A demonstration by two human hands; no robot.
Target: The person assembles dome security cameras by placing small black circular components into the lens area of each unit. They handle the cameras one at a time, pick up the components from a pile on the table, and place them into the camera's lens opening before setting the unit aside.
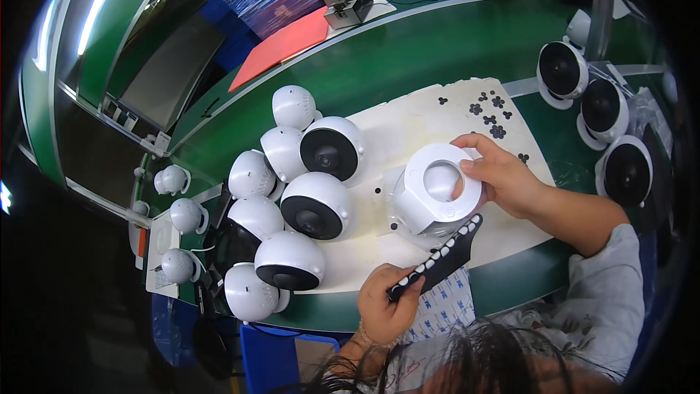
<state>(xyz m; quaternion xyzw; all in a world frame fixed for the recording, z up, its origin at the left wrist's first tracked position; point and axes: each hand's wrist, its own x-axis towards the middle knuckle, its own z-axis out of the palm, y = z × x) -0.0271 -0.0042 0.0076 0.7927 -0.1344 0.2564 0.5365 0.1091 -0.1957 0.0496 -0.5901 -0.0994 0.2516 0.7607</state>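
My right hand [504,177] grips the rim of a white plastic ring-shaped part [418,188], tilted above the cream mat [357,248]; it has a round opening through it. Thumb and fingers clasp its right side. Nearer the table's front edge, my left hand [389,305] pinches one end of a black strip [446,263] lined with white rounded patches. The strip's far end comes close to the ring-shaped part; whether they touch I cannot tell. Clear plastic shows just under the part. A sheet with blue print [443,308] lies beneath the strip.
Several white ball-shaped cameras with black fronts [316,206] crowd the mat's left side. More cameras [563,69] stand at the far right. Small black pieces [497,131] are scattered at the mat's far corner. A red board [284,47] lies behind, beside an open metal case [347,6].
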